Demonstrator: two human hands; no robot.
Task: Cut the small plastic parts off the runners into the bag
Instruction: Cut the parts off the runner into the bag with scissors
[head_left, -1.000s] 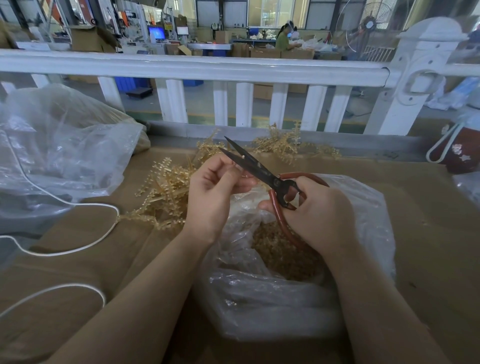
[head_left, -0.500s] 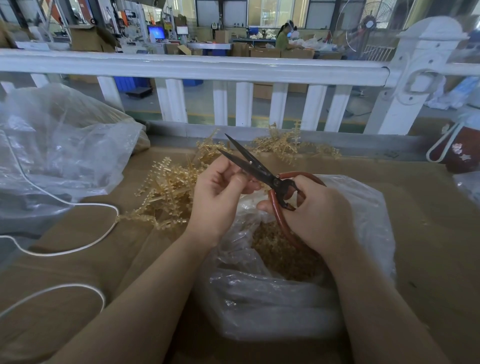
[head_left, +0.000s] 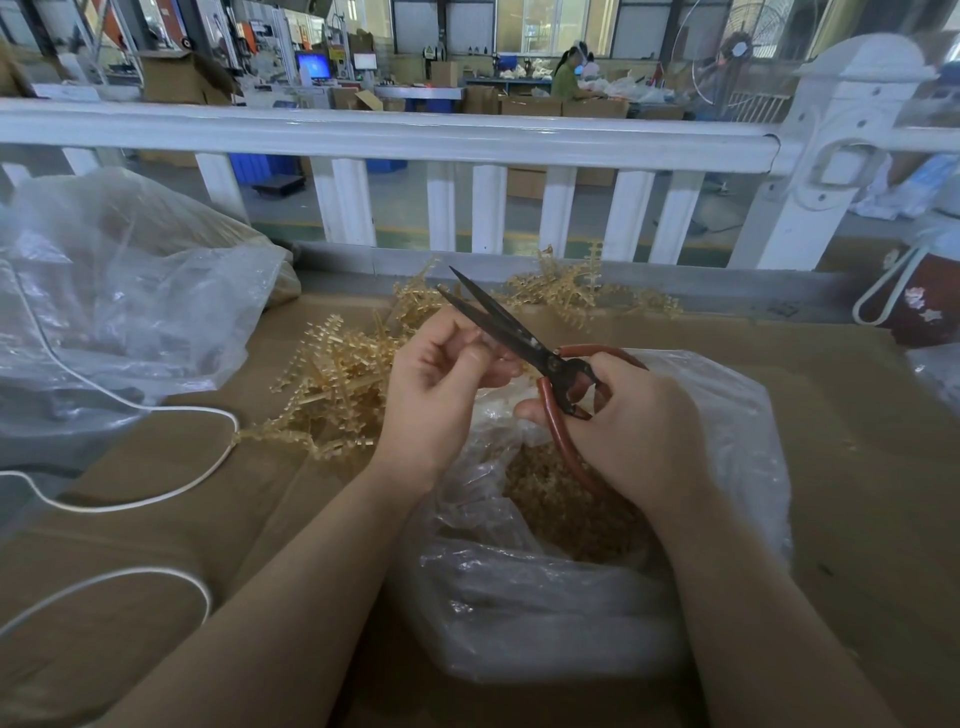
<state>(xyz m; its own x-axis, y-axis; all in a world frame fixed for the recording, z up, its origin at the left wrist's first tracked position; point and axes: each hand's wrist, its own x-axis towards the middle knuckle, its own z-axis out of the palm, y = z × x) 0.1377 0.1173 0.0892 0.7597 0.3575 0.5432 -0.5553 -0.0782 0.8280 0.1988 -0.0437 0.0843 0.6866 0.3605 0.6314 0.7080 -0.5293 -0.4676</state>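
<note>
Left hand (head_left: 441, 395) pinching something small between parted scissors (head_left: 511, 332), right hand (head_left: 631, 436) gripping handles, over open bag (head_left: 727, 415) catching cut parts.

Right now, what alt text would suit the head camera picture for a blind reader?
A right hand holds open scissors over a clear bag of cut parts, while the left hand pinches a small piece at the blades. Yellowish runners lie piled on the cardboard-covered table.

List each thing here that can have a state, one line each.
scissors: blades open, gripped by the right hand
left hand: pinches a small piece at the blades
bag: open, partly filled with cut parts
runners: piled loose on the table
big bag: lying slumped at left
</note>
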